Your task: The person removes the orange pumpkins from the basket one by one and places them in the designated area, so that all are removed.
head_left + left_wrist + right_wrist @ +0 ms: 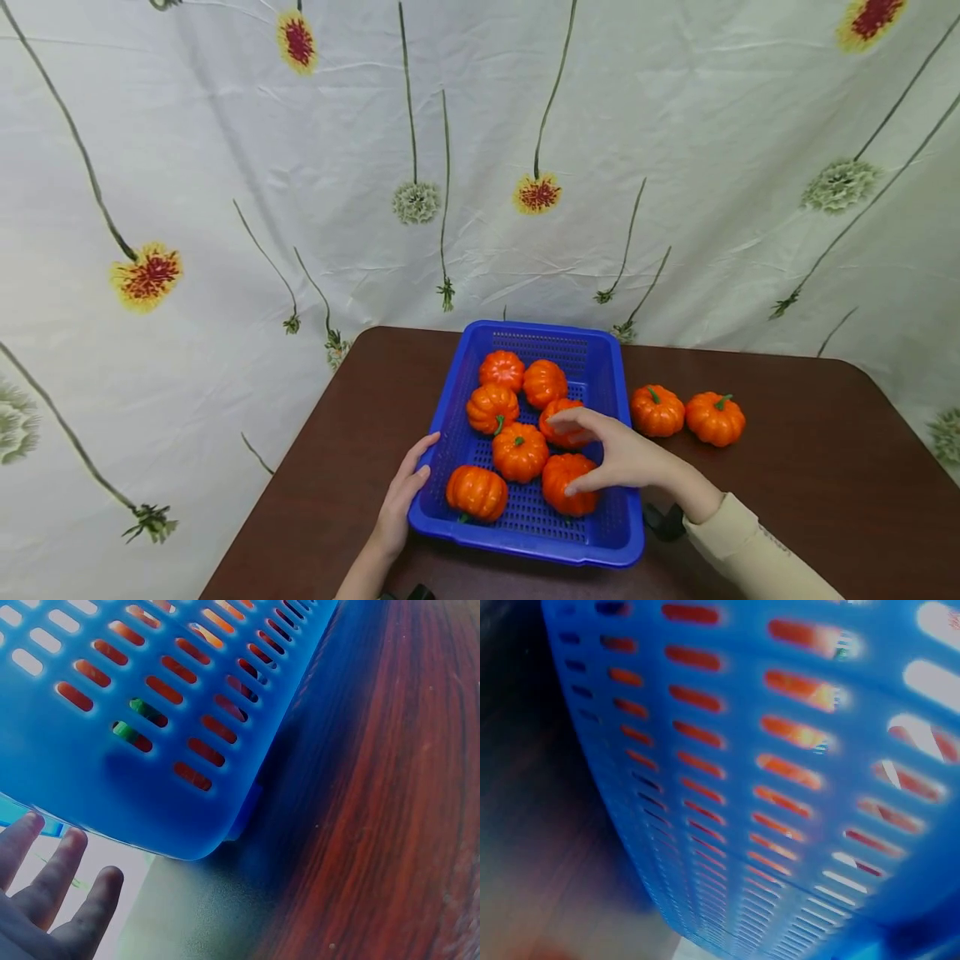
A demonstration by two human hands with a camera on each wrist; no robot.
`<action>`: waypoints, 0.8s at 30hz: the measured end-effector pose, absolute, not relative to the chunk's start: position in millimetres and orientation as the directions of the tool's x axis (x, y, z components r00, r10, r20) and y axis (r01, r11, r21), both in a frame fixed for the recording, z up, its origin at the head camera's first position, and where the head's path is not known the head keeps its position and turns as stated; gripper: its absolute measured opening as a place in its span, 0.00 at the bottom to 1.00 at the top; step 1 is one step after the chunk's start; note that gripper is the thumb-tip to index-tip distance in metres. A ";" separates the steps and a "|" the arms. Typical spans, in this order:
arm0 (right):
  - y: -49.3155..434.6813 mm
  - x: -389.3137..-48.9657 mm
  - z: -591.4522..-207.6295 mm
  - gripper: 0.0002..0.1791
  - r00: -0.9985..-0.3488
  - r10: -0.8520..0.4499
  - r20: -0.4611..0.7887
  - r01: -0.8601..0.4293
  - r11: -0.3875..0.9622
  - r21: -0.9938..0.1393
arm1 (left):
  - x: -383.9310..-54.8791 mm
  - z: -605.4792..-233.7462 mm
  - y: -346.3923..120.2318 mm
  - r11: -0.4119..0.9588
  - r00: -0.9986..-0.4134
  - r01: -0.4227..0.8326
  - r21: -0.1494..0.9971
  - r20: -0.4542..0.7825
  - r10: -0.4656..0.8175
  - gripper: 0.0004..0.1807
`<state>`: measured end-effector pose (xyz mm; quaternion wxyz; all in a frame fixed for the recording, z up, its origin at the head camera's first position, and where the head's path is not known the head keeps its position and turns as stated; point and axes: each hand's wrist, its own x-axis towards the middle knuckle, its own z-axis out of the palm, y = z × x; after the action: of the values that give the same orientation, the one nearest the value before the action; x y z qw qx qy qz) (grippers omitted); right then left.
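Observation:
Several small orange pumpkins with green stems lie in a blue plastic basket [525, 546]. Over its right side my right hand [618, 454] has its thumb and fingers spread apart. The thumb is at the front right pumpkin [558, 479], and the fingertips overlap the pumpkin [555, 421] behind it; contact is unclear. My left hand [401, 500] is at the basket's left rim, fingers extended. In the left wrist view, fingers [94, 907] of that hand show beside the basket's perforated wall [112, 772]. The right wrist view shows the basket wall [735, 765], with the right hand out of sight.
Two more pumpkins, one [657, 411] near the basket and another [716, 419] farther right, sit on the dark brown table [795, 475]. A pale cloth [480, 250] printed with flowers hangs behind the table and along its left side.

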<state>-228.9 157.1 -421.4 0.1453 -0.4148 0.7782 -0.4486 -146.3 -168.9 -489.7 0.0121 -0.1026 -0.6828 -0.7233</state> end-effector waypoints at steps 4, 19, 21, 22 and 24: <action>151.2 -235.3 -419.0 0.38 -0.563 -0.823 0.078 -0.530 0.287 -0.798 | -146.0 -489.3 -168.5 -0.053 -0.982 0.148 0.988 0.153 0.108 0.25; 140.7 -243.9 -417.0 0.36 -0.495 -0.857 -0.146 -0.479 0.409 -0.777 | -144.6 -488.8 -167.8 -0.044 -0.982 0.152 0.987 0.156 0.105 0.24; 140.1 -243.5 -416.3 0.36 -0.477 -0.862 -0.170 -0.465 0.412 -0.783 | -144.7 -488.6 -168.1 -0.044 -0.983 0.146 0.988 0.150 0.106 0.24; 140.0 -243.3 -415.8 0.36 -0.468 -0.865 -0.180 -0.456 0.411 -0.790 | -144.7 -488.4 -168.2 -0.045 -0.983 0.143 0.989 0.147 0.106 0.24; 139.5 -243.0 -415.7 0.35 -0.450 -0.872 -0.192 -0.442 0.404 -0.801 | -144.7 -488.1 -168.6 -0.044 -0.984 0.137 0.990 0.141 0.107 0.24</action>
<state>-243.0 139.5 -415.7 0.3112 -0.4221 0.7781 -0.3458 -144.7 -168.6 -488.1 0.0103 -0.0883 -0.6911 -0.7172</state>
